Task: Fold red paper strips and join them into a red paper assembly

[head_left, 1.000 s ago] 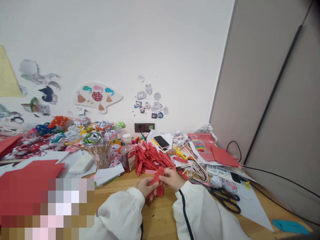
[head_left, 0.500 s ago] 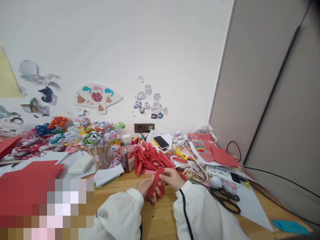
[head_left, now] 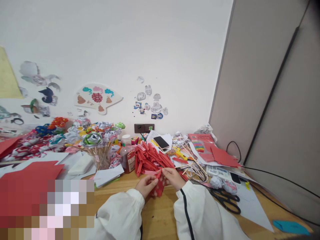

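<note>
A piece of red paper [head_left: 159, 189] is held between my two hands over the near part of the wooden table. My left hand [head_left: 147, 185] pinches its left side between thumb and fingers. At the paper's upper right, my right hand [head_left: 173, 178] grips a narrow, folded-looking part; its lower fingers are partly behind the paper. Just beyond my hands lies a heap of folded red paper strips [head_left: 152, 155]. A pink strip [head_left: 150, 172] sticks out at the heap's near edge.
A bottle of reddish liquid [head_left: 128, 156] and a cup of sticks [head_left: 101, 156] stand left of the heap. Black scissors [head_left: 226, 200], a bead string [head_left: 196, 172], a yellow glue gun [head_left: 180, 154] and a phone [head_left: 161, 142] lie to the right. Red sheets [head_left: 32, 171] are at left.
The red paper has turned between my hands, its upper part now narrower and its lower part spread out. My left fingers have shifted on it; both hands stay in about the same place.
</note>
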### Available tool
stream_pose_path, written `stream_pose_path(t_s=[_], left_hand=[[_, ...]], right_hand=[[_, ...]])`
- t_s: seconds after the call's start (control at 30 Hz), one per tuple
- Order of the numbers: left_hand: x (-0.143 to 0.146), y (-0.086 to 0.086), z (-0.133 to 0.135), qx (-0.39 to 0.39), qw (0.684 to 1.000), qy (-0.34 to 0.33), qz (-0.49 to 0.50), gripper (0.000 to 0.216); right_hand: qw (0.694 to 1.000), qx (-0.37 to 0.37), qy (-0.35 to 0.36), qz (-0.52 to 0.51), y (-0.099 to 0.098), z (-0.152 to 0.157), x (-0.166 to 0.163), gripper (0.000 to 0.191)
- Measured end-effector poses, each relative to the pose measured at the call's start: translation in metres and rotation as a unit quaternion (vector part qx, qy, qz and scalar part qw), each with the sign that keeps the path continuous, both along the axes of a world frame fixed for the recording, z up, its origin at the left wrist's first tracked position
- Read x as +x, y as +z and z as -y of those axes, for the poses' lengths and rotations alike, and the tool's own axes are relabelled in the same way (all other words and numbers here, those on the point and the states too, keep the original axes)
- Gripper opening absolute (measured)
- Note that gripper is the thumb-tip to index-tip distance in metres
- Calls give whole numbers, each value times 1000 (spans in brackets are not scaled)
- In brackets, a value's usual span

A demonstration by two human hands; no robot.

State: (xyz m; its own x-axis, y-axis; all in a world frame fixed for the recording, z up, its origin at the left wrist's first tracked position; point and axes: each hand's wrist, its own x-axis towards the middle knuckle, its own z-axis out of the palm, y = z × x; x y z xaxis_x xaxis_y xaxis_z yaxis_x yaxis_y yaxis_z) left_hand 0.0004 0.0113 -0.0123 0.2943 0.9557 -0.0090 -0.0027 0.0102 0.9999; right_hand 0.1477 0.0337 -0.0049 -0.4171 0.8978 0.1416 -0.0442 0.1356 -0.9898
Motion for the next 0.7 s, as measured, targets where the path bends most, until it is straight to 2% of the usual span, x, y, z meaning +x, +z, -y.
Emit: stream_pose_path(t_s=[0.2,0.4,0.57,0.7], left_hand=[[-2,4,4,109,985,29,-132,39],[-4,7,8,262,918,114,-274,27],[-4,10,9,268,895,129,-332,26],[-6,15,9,274,908,100,-301,26]], right_hand=[[1000,0,15,-7,2,1,0,41],[1000,-8,27,10,0,0,1,37],[998,29,50,11,4,7,-1,33],[997,46,60,2,4,7,-2,32]])
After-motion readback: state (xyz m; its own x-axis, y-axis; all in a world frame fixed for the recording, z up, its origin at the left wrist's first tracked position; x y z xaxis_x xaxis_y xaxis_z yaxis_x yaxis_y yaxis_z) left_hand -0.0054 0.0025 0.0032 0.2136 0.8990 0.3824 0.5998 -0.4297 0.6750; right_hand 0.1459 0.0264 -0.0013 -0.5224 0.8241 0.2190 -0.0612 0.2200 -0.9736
